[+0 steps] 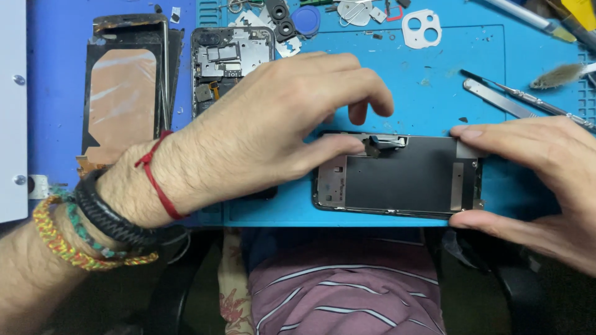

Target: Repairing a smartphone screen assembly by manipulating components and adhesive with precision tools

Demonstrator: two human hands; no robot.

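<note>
Black screen panel point(397, 180) lies lower centre on the blue mat point(434, 80). Right hand point(540, 180) pinches its end; left hand point(279, 118) grips the small flex point(372, 146). Keep the panel pinned, pull gently.

Work surface seen from above. A blue repair mat point(434, 80) with a raised border line covers the table. Left of the mat lies a darker blue strip point(56, 74), and beyond that a white panel point(12, 111) with two screws. Below the mat's near edge the space is dark. Lighting is even and bright.
</note>
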